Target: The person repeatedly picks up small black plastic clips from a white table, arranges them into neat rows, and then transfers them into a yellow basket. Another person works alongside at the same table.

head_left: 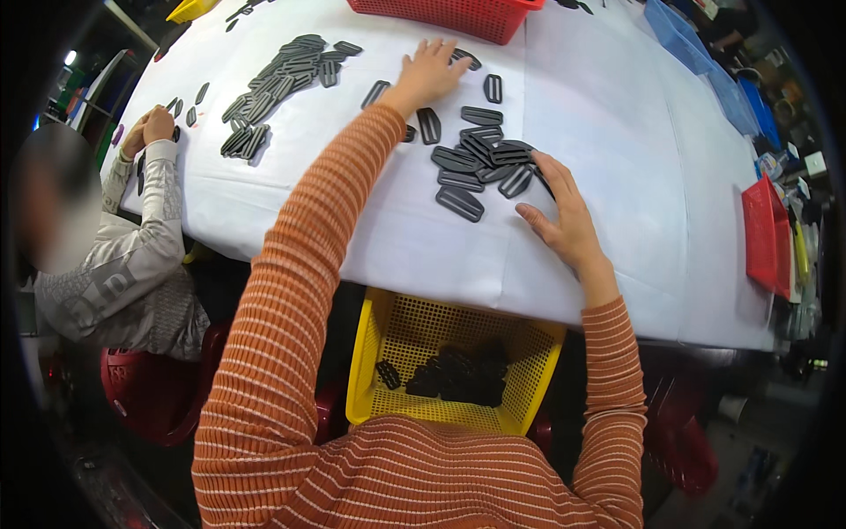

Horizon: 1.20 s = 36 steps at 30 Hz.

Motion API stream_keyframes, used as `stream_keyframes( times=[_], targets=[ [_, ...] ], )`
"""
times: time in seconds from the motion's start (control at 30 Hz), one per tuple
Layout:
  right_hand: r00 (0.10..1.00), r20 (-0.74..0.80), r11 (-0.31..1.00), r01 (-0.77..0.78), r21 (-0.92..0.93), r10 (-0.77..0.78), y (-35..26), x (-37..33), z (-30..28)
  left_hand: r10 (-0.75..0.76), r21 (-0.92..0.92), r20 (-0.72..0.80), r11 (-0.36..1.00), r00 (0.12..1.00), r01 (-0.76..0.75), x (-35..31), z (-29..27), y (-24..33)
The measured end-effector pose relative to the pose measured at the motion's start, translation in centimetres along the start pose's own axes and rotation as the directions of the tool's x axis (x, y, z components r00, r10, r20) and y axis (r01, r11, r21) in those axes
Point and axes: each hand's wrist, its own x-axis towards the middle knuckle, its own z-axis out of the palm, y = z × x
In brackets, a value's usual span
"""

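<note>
And here's your left hand [429,75], fingers spread, well out across the white desk [617,176], fingertips right beside a dark slotted buckle [467,58]! Your right hand [566,212] curves, thumb parted from fingers, at the right edge of the loose buckle pile [480,148]. Out left of both, a bigger buckle heap [284,78]; beyond your left hand, a red basket [449,19]; below the desk's near edge, a yellow basket [363,361].

The left hand [428,74] reaches far forward, splayed, seemingly palm-down; the right hand [568,216] curves loosely nearer.
</note>
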Motion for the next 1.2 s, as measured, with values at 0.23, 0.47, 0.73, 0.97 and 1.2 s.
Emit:
stream_keyframes(
  times=[0.23,0.47,0.73,0.97,1.2],
  targets=[
    [0.991,-0.123,0.999,-0.052,0.001,0.051,0.4,-2.6,-0.7,0.409,-0.183,0.286,0.911,0.866,-0.37,-4.6,-0.2,2.6],
    [0.993,-0.117,0.99,-0.043,-0.131,0.027,-1.1,-3.8,0.0,0.489,-0.224,0.157,0.864,0.858,-0.451,-13.6,-1.9,6.1],
    [0.996,-0.065,0.96,0.041,-0.278,-0.062,-6.2,-7.3,1.3,0.219,-0.561,-0.208,0.772,0.953,-0.299,-18.3,-8.5,7.0],
    [0.994,-0.06,0.913,0.061,-0.404,-0.093,-7.0,-6.8,3.2,0.433,-0.193,-0.06,0.879,0.899,-0.436,-28.7,-9.5,6.6],
    [0.99,-0.097,0.923,0.053,-0.382,-0.097,-7.0,-6.6,2.4,0.461,-0.162,-0.108,0.866,0.881,-0.474,-29.4,-9.2,5.2]
  ],
)
